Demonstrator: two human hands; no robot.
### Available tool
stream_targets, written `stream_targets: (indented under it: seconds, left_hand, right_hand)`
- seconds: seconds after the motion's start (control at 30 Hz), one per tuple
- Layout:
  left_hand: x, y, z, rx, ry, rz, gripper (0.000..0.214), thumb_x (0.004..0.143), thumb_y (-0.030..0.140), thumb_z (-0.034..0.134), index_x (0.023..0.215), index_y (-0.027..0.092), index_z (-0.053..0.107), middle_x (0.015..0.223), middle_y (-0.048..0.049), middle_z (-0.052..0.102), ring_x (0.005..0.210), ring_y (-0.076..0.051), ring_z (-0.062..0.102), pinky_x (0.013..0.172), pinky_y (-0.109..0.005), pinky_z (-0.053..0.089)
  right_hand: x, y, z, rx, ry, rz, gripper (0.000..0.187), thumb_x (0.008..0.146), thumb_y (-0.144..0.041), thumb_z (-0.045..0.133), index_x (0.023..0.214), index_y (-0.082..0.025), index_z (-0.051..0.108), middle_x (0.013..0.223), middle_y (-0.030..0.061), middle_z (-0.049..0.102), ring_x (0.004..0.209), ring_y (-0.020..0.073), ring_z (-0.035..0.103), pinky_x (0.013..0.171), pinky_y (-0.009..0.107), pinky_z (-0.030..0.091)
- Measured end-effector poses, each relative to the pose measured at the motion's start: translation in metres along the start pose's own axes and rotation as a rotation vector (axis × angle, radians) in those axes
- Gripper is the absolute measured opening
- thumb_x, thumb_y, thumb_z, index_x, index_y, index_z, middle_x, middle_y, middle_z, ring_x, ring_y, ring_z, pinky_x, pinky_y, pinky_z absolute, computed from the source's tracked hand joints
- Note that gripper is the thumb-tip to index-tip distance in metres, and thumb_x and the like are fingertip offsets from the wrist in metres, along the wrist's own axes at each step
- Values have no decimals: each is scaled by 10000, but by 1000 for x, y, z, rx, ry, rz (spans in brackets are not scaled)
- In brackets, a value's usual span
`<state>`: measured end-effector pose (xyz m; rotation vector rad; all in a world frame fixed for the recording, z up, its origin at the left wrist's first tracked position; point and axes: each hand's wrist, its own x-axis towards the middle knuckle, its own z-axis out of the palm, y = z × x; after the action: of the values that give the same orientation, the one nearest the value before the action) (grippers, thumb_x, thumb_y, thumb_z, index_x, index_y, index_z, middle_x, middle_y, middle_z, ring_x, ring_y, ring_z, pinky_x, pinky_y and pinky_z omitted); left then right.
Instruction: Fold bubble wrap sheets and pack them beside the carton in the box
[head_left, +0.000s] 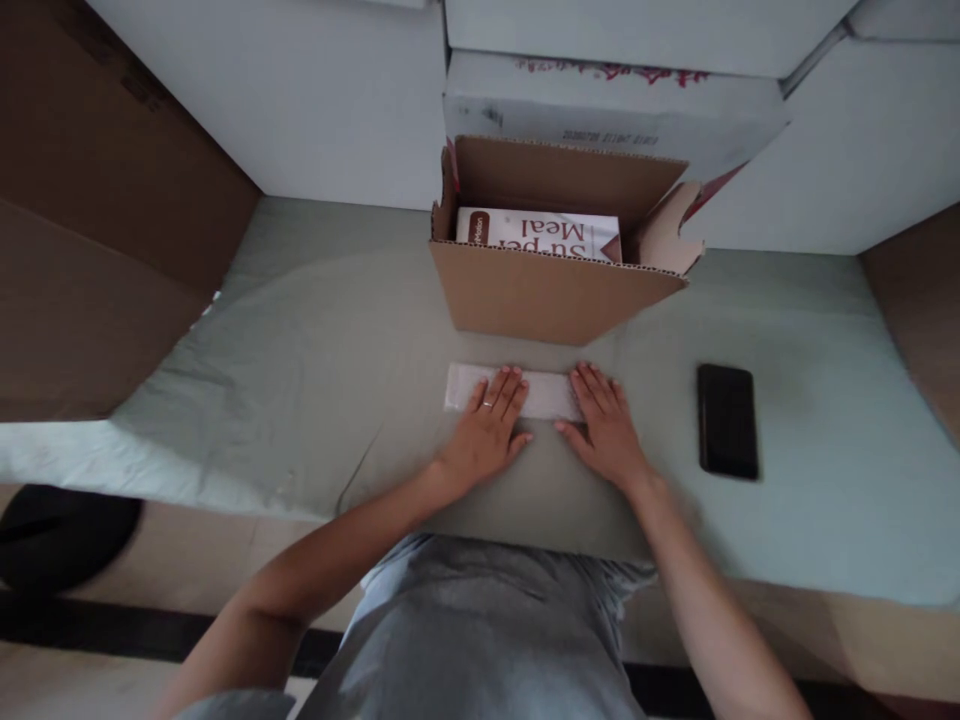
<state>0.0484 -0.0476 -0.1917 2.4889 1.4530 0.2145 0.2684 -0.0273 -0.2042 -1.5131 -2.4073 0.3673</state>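
Observation:
A flat, whitish strip that looks like folded bubble wrap (551, 396) lies on the cloth-covered surface in front of me. My left hand (489, 425) rests flat on its left part, fingers stretched out, a ring on one finger. On its right end lies my right hand (604, 425), also flat with the thumb apart. Just beyond the strip stands an open brown cardboard box (559, 295), its top flaps raised. Inside it is a white packet (544, 232) printed "Super Meal"; the box's front wall hides its lower part.
To the right a black phone (727, 421) lies on the green cloth (825, 430). Behind the box are stacked white cartons (615, 110). A large brown carton (105, 230) stands at the left, and another brown panel (919, 290) borders the right.

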Motion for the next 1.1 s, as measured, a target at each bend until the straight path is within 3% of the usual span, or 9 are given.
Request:
stream_targets:
  seconds: [0.1,0.2,0.3,0.37,0.43,0.53,0.63,0.87,1.1]
  left_hand:
    - [3,0,-4,-15,-1,-13,630,915,387,434,1428,64,264,1509,-189,269,1416,-310,194,1136,-509,205]
    - [10,0,-8,-24,12,-45,552,884,297,481,1370,61,369,1446,-201,381,1365,-334,305,1115,-535,237]
    - [12,-3,-22,-118,17,-13,401,862,143,452,1257,90,499,1318,-181,531,1262,-296,457,1082,-492,316]
    - [10,-6,-39,-307,-2,-21,358,858,105,428,1191,132,554,1173,-131,634,1101,-248,583,989,-413,422]
    - [7,-8,-56,-592,-86,-86,268,879,169,430,1077,163,610,952,-66,694,851,-199,649,781,-322,502]
    - [5,-7,-70,-1075,-288,-194,256,880,354,476,875,153,635,680,-1,634,574,-136,576,527,-232,425]
    - [7,-4,-65,-1408,-355,-280,321,813,451,574,822,136,633,668,-5,620,564,-122,554,541,-226,414]
    - [7,0,-44,-1600,88,-410,430,713,525,685,882,136,615,747,-24,635,623,-113,557,593,-225,443]
    - [3,0,-40,-1618,77,-466,439,705,517,691,887,125,615,680,9,588,524,-74,490,504,-199,384]
  right_hand:
    - [-5,5,-3,10,-28,-61,708,822,-377,551,1442,-172,278,1472,155,364,1382,303,290,1101,600,218]
    - [-9,5,-9,91,75,-97,476,806,-182,516,1281,-190,496,1281,119,582,1285,275,439,1089,564,281]
    - [-12,-6,-24,319,233,-60,276,820,-146,497,1059,-224,611,1098,79,671,1165,247,545,1040,522,372]
    - [-13,-16,-36,529,268,38,186,846,-225,529,1009,-235,616,1106,79,662,1111,239,580,981,479,441]
    - [-9,-27,-45,735,252,144,249,828,-357,597,1049,-243,596,1104,81,658,1028,233,617,894,433,502]
    - [4,-41,-48,984,195,250,417,751,-499,667,1073,-248,582,995,57,681,881,213,647,773,383,543]
    - [20,-53,-44,1111,163,335,296,773,-483,647,905,-219,623,825,26,673,738,170,624,664,322,530]
    - [28,-66,-34,1233,89,478,253,725,-433,696,772,-195,625,709,-2,626,612,113,544,544,237,454]
    - [22,-67,-26,1352,30,484,313,658,-422,759,877,-243,626,791,-2,666,694,144,597,615,274,492]
